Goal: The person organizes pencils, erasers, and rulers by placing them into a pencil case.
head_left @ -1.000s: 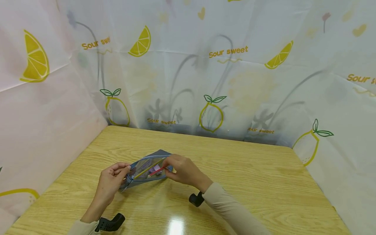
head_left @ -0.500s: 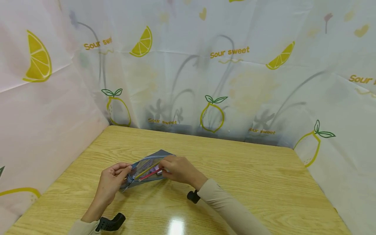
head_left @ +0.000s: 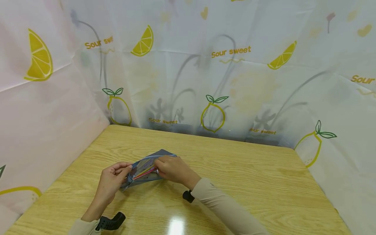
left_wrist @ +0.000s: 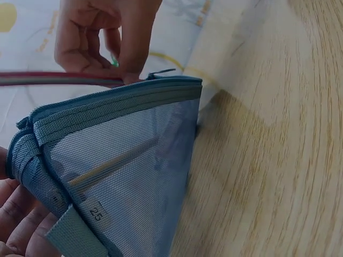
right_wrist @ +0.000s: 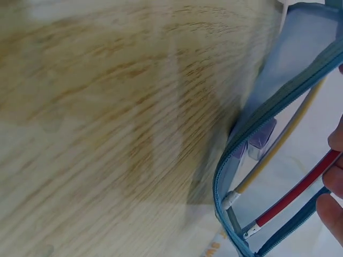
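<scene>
My left hand [head_left: 107, 182] grips the near left end of a blue mesh zip pouch [left_wrist: 128, 139], whose zipped mouth gapes upward. In my right hand [head_left: 174, 170] a red pencil [right_wrist: 295, 195] is pinched between thumb and fingers, over the pouch's mouth. The pencil's metal-capped end lies at the zip edge in the right wrist view. Inside the pouch, a yellow pencil [right_wrist: 284, 139] runs lengthwise beside a small purple block [right_wrist: 262, 134]. Part of the pouch's far end is hidden behind my right hand.
The pouch rests on a wood-grain table [head_left: 235, 189]. White cloth [head_left: 188, 65] printed with lemons stands along its back and sides. Each wrist carries a black camera mount, such as the left mount [head_left: 111, 222].
My right hand has moved left along the pouch, carrying the red pencil toward its left end. The left hand keeps its grip on the pouch in the same spot.
</scene>
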Demonstrator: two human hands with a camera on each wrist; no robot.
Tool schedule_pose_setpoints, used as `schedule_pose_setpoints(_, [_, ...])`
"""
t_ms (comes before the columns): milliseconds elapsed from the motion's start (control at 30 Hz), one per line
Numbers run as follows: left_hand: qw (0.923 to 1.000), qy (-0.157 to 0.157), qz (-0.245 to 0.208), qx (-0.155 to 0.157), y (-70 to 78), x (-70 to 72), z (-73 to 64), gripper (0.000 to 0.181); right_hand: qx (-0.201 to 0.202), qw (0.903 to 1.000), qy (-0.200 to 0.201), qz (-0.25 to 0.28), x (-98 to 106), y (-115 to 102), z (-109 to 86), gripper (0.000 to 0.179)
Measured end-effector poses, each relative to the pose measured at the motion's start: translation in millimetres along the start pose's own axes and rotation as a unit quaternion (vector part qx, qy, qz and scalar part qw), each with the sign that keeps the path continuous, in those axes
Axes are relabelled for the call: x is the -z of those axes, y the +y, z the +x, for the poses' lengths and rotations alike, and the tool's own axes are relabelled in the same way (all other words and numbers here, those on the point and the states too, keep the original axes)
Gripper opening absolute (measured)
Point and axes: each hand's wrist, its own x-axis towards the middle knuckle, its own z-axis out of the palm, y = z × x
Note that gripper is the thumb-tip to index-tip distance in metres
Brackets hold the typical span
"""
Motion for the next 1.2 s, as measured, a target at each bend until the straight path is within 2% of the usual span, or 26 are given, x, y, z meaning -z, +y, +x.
schedule_pose_setpoints(300, [0.9999, 0.002, 0.006, -0.008, 0.3, -1.6, 0.2, 0.027, -0.027, 0.9981, -0.035, -0.044, -1.0, -6.2, 7.2, 0.011])
schedule_pose_setpoints(567, [1.0, 0.0, -0.006, -0.006, 2.9, -0.6, -0.9, 0.028, -0.045, 0.9953, -0.042, -0.074, -4.2, -10.7, 11.6, 0.009])
schedule_pose_setpoints(900, [0.9998, -0.003, -0.011, -0.016, 2.3, 0.2, -0.9, 0.028, -0.021, 0.9886, -0.071, -0.131, -10.9, -15.9, 13.9, 0.009])
schedule_pose_setpoints(1200, [0.9999, -0.004, 0.004, -0.011, 2.9, 0.4, -0.6, 0.029, -0.016, 0.9868, -0.1, -0.126, -14.5, -19.2, 17.3, 0.011])
